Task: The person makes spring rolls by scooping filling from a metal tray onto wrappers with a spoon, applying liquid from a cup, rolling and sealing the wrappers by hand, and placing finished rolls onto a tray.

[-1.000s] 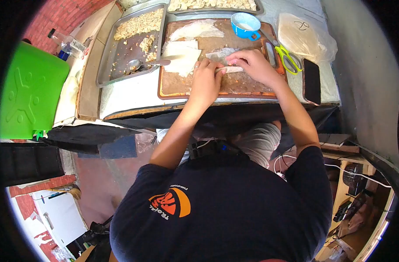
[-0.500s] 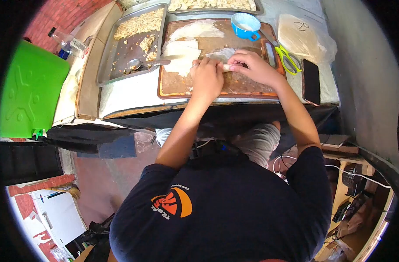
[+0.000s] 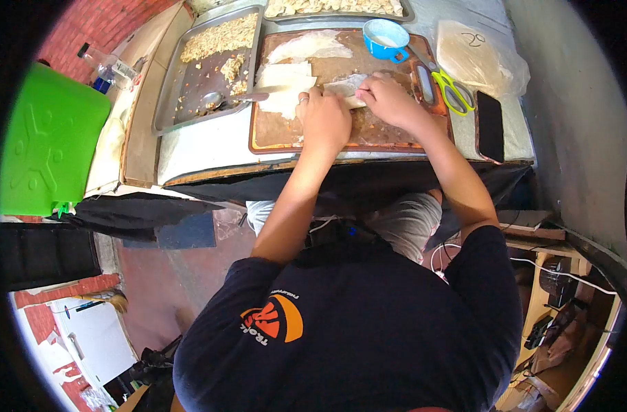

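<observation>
A thin, pale spring roll wrapper (image 3: pixel 346 87) lies partly rolled on the brown cutting board (image 3: pixel 279 137), between my two hands. My left hand (image 3: pixel 325 118) is closed over the near left end of the roll, and its fingertips are hidden. At the right end, my right hand (image 3: pixel 388 99) pinches the wrapper's edge between thumb and fingers. Beside my left hand is a stack of square wrappers (image 3: pixel 283 81). Another loose wrapper (image 3: pixel 310 46) lies at the back of the board. Any filling inside the roll is hidden from me.
To the left, a metal tray (image 3: pixel 179 110) holds chopped filling and a spoon (image 3: pixel 214 101). A blue cup (image 3: pixel 385 41) stands at the board's back right, near green-handled scissors (image 3: pixel 455 96), a phone (image 3: pixel 490 127) and a plastic bag (image 3: pixel 475 58). Another filled tray (image 3: pixel 334 8) sits behind.
My right hand has moved slightly up and back, changing its hold on the wrapper. More of the wrapper now shows between my hands. My left hand stays nearly in place.
</observation>
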Action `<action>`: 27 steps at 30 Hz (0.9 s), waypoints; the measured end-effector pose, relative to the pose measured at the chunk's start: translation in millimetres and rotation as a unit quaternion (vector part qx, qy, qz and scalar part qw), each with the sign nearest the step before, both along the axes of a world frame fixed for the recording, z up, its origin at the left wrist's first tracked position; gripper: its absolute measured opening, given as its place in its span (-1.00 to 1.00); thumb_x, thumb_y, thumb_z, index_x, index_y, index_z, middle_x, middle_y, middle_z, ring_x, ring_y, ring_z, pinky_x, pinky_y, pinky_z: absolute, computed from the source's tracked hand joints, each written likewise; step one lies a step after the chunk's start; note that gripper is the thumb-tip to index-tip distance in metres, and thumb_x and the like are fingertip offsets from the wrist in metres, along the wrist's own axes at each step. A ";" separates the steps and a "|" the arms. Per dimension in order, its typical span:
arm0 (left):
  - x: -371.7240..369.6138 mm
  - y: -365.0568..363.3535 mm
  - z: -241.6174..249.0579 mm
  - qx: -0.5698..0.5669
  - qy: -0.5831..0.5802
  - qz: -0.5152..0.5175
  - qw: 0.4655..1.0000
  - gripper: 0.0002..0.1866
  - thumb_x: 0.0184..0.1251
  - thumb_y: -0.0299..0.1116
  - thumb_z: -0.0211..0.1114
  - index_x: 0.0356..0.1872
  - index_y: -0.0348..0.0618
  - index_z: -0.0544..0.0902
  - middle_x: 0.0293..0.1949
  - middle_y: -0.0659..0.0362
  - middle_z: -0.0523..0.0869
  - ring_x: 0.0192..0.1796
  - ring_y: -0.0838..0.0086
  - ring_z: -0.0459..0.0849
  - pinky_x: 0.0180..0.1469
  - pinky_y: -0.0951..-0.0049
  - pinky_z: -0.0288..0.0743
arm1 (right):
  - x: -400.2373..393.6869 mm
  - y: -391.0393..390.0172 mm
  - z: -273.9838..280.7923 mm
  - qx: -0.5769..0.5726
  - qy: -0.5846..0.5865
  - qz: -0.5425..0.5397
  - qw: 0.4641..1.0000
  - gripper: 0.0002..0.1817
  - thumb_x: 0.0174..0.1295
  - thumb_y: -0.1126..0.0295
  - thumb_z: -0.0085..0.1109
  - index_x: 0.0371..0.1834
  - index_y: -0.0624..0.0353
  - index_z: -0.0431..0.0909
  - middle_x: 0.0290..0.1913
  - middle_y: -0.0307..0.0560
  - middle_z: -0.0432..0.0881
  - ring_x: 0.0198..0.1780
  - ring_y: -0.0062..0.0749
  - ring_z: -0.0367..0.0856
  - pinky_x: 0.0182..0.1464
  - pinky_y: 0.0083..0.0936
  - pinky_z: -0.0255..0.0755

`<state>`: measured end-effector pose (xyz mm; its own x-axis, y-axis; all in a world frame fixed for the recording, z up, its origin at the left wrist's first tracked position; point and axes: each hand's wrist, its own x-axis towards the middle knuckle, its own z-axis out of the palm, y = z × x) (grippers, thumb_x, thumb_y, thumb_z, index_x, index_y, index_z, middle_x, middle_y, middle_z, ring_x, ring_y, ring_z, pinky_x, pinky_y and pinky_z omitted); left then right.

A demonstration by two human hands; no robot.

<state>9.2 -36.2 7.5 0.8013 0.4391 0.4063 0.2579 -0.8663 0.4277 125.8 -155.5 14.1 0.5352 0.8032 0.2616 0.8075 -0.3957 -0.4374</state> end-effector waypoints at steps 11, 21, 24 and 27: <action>9.3 5.9 13.4 0.103 0.129 -0.003 0.986 -0.67 0.21 -0.18 0.23 -0.29 -0.28 0.77 -0.07 -0.09 0.67 0.09 0.02 0.54 0.12 0.06 0.34 | 1.0 -15.5 9.3 0.120 0.037 0.146 0.981 -0.77 0.22 0.33 0.30 -0.17 0.24 0.58 -0.22 -0.03 0.52 -0.10 -0.17 0.53 -0.01 -0.34 0.42; 1.9 9.9 4.0 -0.038 -0.042 -0.026 0.998 -0.73 0.34 -0.23 0.16 -0.33 -0.22 0.69 -0.29 -0.06 0.74 -0.14 -0.01 0.62 -0.03 0.04 0.39 | 10.1 -10.0 4.5 0.082 0.045 0.132 0.987 -0.76 0.25 0.29 0.24 -0.20 0.26 0.60 -0.25 -0.01 0.55 -0.09 -0.18 0.52 0.01 -0.33 0.38; 4.0 11.3 1.6 -0.042 -0.026 -0.027 0.998 -0.78 0.34 -0.23 0.19 -0.32 -0.18 0.66 -0.32 -0.04 0.74 -0.17 -0.01 0.62 -0.05 0.03 0.39 | 11.6 -8.6 7.2 0.075 0.062 0.128 0.987 -0.79 0.26 0.32 0.23 -0.20 0.25 0.59 -0.27 0.00 0.57 -0.11 -0.19 0.53 0.01 -0.33 0.39; 2.8 12.2 2.0 -0.042 -0.041 -0.038 0.998 -0.81 0.30 -0.24 0.27 -0.31 -0.14 0.65 -0.29 -0.01 0.71 -0.13 0.01 0.60 -0.05 0.04 0.39 | 4.9 -6.6 19.7 0.055 0.134 0.092 0.985 -0.81 0.26 0.34 0.21 -0.19 0.24 0.58 -0.28 0.01 0.59 -0.11 -0.18 0.54 0.01 -0.32 0.40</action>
